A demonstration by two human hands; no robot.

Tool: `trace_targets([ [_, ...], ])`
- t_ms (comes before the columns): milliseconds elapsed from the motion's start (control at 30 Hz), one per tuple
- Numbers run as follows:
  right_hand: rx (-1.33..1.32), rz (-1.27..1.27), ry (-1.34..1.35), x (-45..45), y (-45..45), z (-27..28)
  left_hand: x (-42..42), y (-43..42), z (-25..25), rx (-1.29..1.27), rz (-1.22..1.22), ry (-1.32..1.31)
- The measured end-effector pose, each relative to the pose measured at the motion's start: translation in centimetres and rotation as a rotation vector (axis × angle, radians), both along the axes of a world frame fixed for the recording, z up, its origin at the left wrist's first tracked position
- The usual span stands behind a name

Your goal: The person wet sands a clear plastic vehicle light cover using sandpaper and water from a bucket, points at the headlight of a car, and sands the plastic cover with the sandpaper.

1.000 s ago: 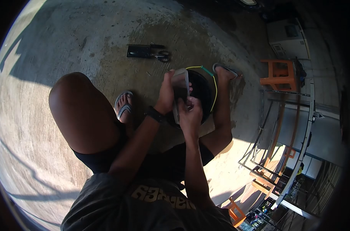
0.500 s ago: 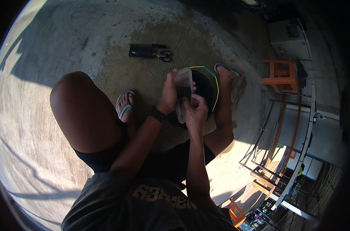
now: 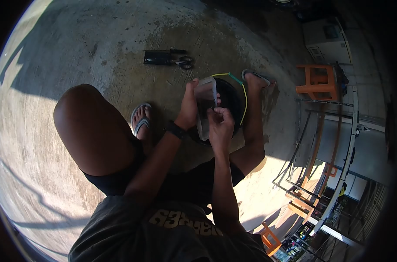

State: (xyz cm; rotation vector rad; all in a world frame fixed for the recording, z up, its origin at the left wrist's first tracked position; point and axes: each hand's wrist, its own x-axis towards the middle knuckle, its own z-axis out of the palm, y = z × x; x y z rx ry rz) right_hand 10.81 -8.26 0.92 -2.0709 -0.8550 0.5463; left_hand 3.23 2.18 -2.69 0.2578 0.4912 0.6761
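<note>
My left hand [image 3: 188, 107], with a dark watch on its wrist, grips a clear plastic container [image 3: 204, 90] from its left side, some fingertips showing past the far side. The container is tilted above a black bucket [image 3: 228, 97]. At the container's lower right wall, my right hand [image 3: 221, 129] has its thumb and fingers pinched together. Whatever lies between those fingertips is too small and dark to make out. A yellow bucket handle [image 3: 246, 102] with a green grip arcs around the bucket's right side.
On the concrete floor ahead lie a flat black case [image 3: 157, 57] and scissors [image 3: 184, 62]. My sandalled feet flank the bucket. An orange stool [image 3: 316, 81], a pale cabinet [image 3: 329, 41] and a metal frame [image 3: 344, 153] stand to the right.
My right hand's fingers have shifted slightly and drawn closer together at the container. The left hand keeps its grip, and the whole view has shifted a little.
</note>
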Motion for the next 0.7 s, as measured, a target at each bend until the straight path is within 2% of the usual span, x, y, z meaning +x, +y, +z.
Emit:
trace_targets([
  [133, -0.04, 0.024, -0.021, -0.4, -0.5, 0.9, 0.0, 0.3, 0.1, -0.019, -0.006, -0.021],
  [233, 0.047, 0.073, -0.256, -0.6, -0.6, 0.5, 0.0, 0.4, 0.2, -0.011, -0.02, -0.038],
  [333, 0.09, 0.168, -0.743, -0.2, -0.1, 1.0, 0.4, 0.1, 0.7, -0.011, -0.045, -0.091],
  [533, 0.236, 0.498, -0.676, -0.3, -0.9, 0.4, -0.5, 0.8, 0.5, -0.048, -0.065, -0.057],
  [700, 0.21, 0.486, -0.716, 0.1, -1.5, 0.0, -0.5, 1.0, 0.7, -0.115, -0.126, -0.147],
])
